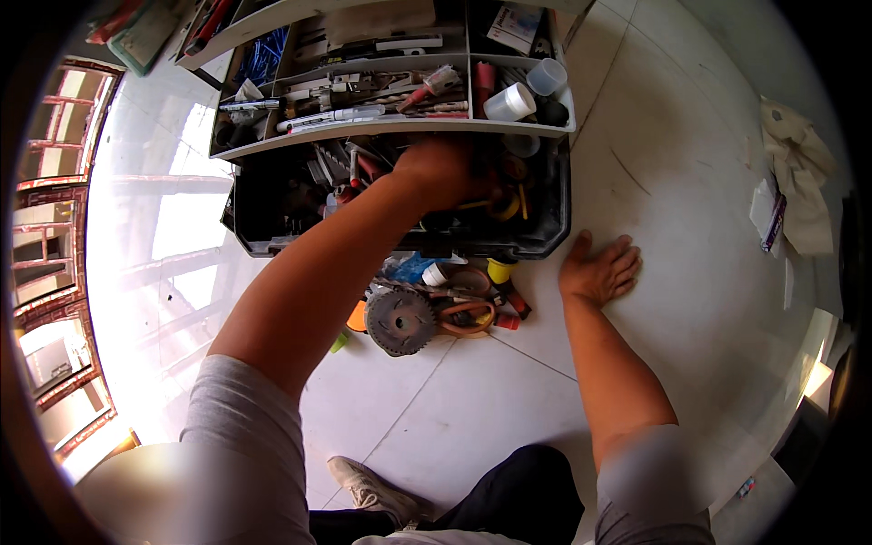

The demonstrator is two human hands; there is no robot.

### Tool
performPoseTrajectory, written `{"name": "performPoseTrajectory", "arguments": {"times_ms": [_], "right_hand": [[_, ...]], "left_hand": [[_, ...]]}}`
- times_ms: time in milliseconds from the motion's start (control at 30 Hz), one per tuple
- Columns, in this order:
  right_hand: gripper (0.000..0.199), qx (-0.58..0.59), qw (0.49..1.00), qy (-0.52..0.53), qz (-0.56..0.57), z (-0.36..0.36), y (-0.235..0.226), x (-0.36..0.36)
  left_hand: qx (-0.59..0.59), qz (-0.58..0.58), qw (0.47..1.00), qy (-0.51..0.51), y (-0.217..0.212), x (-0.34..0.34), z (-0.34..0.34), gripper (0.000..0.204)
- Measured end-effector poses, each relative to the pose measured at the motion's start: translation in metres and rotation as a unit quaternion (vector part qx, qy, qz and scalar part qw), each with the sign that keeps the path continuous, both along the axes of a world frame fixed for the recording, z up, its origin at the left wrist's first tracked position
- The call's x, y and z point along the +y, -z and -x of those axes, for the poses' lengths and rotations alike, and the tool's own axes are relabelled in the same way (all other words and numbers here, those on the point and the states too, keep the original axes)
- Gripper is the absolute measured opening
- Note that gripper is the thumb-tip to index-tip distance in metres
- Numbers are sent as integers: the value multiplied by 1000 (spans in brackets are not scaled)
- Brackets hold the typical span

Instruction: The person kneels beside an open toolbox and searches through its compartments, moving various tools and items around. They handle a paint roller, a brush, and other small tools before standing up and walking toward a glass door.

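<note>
Reaching down into the lower compartment of the black toolbox (545,238), the left hand (442,173) is buried among loose tools near the box's right half; its fingers are hidden by the jumble and by the raised tray, so I cannot tell whether they are clenched on anything or simply feeling about. What lies nearest them is a yellow roll of tape (505,209) and dark metal hand tools. Those tools look stiff, hard and fairly heavy for their size, likely with sharp or greasy parts, so a grip on a handle or shank seems safer than on a working end; the tape roll looks light and easy to pinch through its hole.

Above the hand, the fold-out upper tray (381,127) carries pens, tubes, small screwdrivers and two translucent plastic cups (527,91) at its right end.

In front of the toolbox's near edge, on the tiled floor (690,182), sits a heap of things: a toothed circular saw blade (400,320), an orange loop of cable (468,313) and a blue bag. The blade's teeth call for a hold by the flat faces or centre hole.

The right hand (599,271) lies released, palm flat on the floor just beside the box's near right corner. A crumpled cloth (799,173) lies well apart to the right.
</note>
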State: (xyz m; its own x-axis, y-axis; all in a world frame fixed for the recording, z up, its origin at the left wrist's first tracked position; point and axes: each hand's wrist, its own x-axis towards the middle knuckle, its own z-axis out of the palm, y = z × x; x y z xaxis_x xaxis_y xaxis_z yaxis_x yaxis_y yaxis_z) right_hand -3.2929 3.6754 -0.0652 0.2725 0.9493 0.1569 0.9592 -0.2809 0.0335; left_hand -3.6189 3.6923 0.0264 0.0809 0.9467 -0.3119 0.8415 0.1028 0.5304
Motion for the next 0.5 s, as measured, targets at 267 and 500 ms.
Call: {"name": "performPoseTrajectory", "arguments": {"times_ms": [267, 500], "right_hand": [[92, -6, 1000, 15, -8, -1, -6, 1], [92, 13, 1000, 12, 9, 4, -13, -1]], "left_hand": [[109, 24, 993, 32, -7, -13, 28, 58], [273, 121, 954, 30, -1, -31, 97, 41]]}}
